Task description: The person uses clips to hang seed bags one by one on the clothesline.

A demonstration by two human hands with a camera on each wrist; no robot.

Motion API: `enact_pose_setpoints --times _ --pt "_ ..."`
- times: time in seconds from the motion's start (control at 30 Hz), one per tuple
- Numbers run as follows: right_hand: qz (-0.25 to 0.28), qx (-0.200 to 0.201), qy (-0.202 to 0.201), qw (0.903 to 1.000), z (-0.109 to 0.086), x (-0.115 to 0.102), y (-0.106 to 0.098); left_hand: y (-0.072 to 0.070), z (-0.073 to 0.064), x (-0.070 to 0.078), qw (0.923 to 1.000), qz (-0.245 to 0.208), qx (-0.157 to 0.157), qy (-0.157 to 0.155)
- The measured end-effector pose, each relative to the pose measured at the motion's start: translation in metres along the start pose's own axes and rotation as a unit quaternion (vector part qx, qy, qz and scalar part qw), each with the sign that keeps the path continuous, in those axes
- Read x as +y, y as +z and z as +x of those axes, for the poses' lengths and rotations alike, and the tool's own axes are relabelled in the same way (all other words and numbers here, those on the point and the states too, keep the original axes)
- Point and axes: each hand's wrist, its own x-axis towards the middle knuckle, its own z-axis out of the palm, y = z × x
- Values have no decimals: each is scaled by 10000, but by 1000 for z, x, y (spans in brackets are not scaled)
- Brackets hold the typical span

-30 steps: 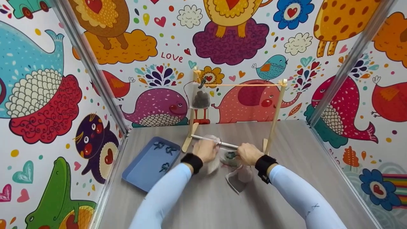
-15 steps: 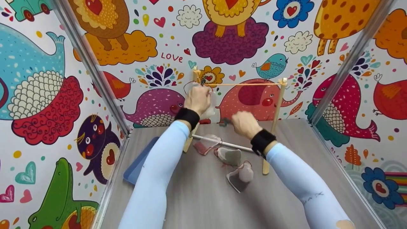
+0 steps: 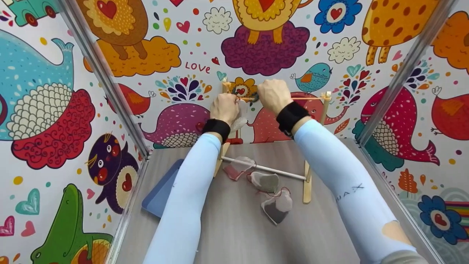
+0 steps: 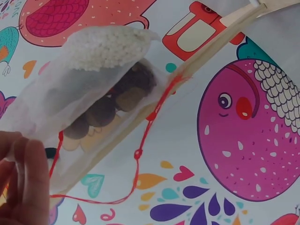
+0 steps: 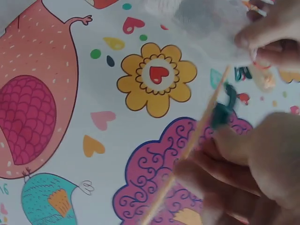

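Note:
My left hand pinches the top of a white gauze drawstring pouch at the left end of the string. White granules show through its fabric. A second pouch with dark round pieces and a red drawcord hangs just behind it, near the wooden post. My right hand is at the string, right of the left hand. Its fingers hold a small dark green clip, blurred in the right wrist view. Another dark green clip sits on the string close to the left fingers.
Three gauze pouches with red cords lie on the table, one a red-tinted pouch. A white rod joins the frame's wooden feet, by the right post. A blue tray stands left, partly behind the left arm.
Both hands have risen from the table to the string. The left hand brought a pouch up beside the hanging one; the right hand carried a green clip up after it.

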Motion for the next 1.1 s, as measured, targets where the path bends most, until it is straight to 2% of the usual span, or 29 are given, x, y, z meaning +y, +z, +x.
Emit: enact_pose_setpoints --times 0.13,0.27,0.6,0.73,0.9,1.0,1.1 --pt "151 -353 -300 9988 10 -2 5 -1 1 1 10000 25 -94 -21" --pt "310 -350 -578 9972 10 -4 11 1 1 5 10000 -20 -54 -82" --pt "353 -113 -819 9960 -2 -2 17 9 -3 0 9992 -351 -24 -201" --pt "205 347 -826 9958 -13 -3 27 9 -6 -5 9990 -425 -117 -102" --pt "292 904 -1048 9899 -37 -1 56 5 -16 -21 9970 -704 -231 202" --pt "436 681 -1078 9909 -54 4 77 2 -25 -38 9970 -666 -287 287" --pt "645 241 -872 9938 -69 9 96 2 -35 -63 9988 -247 -348 251"
